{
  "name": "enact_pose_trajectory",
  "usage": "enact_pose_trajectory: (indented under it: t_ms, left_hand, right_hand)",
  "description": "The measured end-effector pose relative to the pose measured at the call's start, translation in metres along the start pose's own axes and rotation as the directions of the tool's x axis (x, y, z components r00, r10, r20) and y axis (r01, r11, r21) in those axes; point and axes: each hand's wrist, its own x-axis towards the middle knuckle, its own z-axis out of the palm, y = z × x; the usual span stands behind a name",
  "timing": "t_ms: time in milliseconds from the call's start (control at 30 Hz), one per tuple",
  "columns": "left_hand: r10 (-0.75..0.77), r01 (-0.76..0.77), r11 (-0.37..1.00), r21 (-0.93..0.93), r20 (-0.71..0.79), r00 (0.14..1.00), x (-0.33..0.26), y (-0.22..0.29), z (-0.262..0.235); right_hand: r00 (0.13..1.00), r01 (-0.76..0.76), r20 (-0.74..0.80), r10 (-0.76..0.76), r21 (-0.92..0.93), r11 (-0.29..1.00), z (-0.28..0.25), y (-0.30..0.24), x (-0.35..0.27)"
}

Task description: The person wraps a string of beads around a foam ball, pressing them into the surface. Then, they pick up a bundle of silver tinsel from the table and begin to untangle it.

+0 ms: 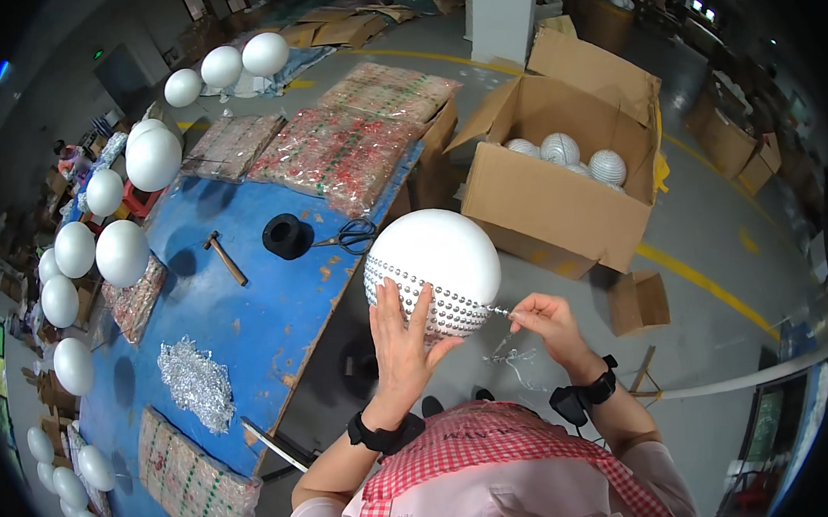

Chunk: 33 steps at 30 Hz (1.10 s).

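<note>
In front of me is a large white ball (437,248), its lower part wound with several rows of silver beads. My left hand (404,330) lies against the beaded side, fingers stretched and spread over the rows. On the right, my right hand (548,324) pinches a silver bead string (498,309) that runs taut from the ball. A loose length of the string (520,361) dangles below that hand. What supports the ball underneath is hidden.
A blue table (247,316) on the left bears a hammer (225,259), a black spool (287,236), scissors (351,236), a silver bead heap (196,384) and plastic-wrapped packs (313,151). White balls (123,253) hang along its far side. An open carton (563,207) holds silver-wound balls (559,148).
</note>
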Motion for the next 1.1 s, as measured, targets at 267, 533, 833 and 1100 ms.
enact_pose_trajectory:
  t_ms: [267, 533, 833, 1100]
  left_hand:
    - [-0.132, 0.132, 0.990, 0.043, -0.010, 0.991, -0.002, 0.009, 0.009]
    - [-0.165, 0.164, 0.986, -0.020, -0.036, 0.986, -0.002, 0.012, 0.003]
    - [-0.334, 0.303, 0.921, -0.244, -0.099, 0.937, -0.010, 0.001, -0.005]
    - [-0.316, 0.296, 0.932, -0.208, -0.072, 0.946, -0.004, 0.004, -0.002]
  right_hand:
    - [0.995, 0.052, 0.096, -0.039, -0.140, 0.989, -0.014, -0.016, -0.002]
    - [0.987, -0.020, 0.155, 0.035, -0.098, 0.995, -0.030, 0.016, 0.016]
    - [0.972, 0.016, 0.183, 0.150, -0.685, 0.728, -0.037, 0.028, 0.028]
    - [0.949, -0.015, 0.315, -0.003, 0.053, 0.998, -0.026, 0.004, 0.026]
